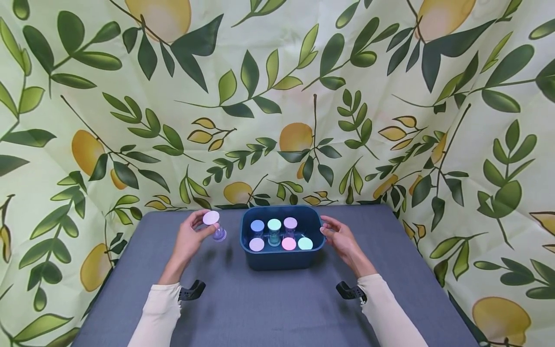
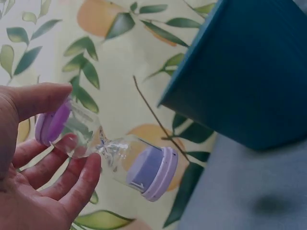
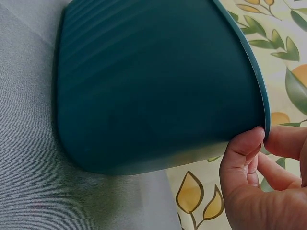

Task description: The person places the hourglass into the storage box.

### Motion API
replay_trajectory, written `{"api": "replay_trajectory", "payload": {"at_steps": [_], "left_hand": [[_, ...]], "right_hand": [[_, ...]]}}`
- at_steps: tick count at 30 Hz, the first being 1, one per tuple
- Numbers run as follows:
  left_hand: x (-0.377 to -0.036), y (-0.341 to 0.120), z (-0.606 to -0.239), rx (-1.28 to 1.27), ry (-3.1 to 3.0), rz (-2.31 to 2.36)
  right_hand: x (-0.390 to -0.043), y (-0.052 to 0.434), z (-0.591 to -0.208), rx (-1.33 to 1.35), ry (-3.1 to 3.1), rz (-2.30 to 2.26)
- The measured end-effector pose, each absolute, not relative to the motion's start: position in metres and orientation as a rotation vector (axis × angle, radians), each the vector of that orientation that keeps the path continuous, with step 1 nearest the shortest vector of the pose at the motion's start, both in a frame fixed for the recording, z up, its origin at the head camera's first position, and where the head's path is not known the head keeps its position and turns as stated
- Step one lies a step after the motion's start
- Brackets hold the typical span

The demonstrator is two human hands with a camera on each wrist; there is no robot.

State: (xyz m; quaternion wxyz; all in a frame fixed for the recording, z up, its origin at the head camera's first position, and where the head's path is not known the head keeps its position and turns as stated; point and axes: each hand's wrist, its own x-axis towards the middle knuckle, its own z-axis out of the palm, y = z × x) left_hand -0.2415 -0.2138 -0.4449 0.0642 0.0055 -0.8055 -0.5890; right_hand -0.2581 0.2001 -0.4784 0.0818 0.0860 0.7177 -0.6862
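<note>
Left hand [image 1: 189, 239] grips lilac sand timer [image 1: 214, 225] above tabletop [image 1: 277, 308]; right hand [image 1: 342, 239] pinches teal bin [image 1: 282, 258] rim

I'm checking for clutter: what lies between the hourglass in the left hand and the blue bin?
Nothing: in the head view, only bare grey table separates the purple hourglass, held by the left hand, from the blue bin.

bin [image 1: 282, 260] mid-table, packed w/ timers [image 1: 274, 231], open table [image 1: 269, 308] in front
</note>
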Motion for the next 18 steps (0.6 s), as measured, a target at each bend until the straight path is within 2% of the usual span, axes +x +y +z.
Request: {"api": "replay_trajectory", "payload": {"at_steps": [18], "left_hand": [[-0.231,-0.199,-0.406,-0.088,-2.387,-1.777]], "right_hand": [[-0.259,0.201,-0.480,0.255,2.156,-2.030]]}}
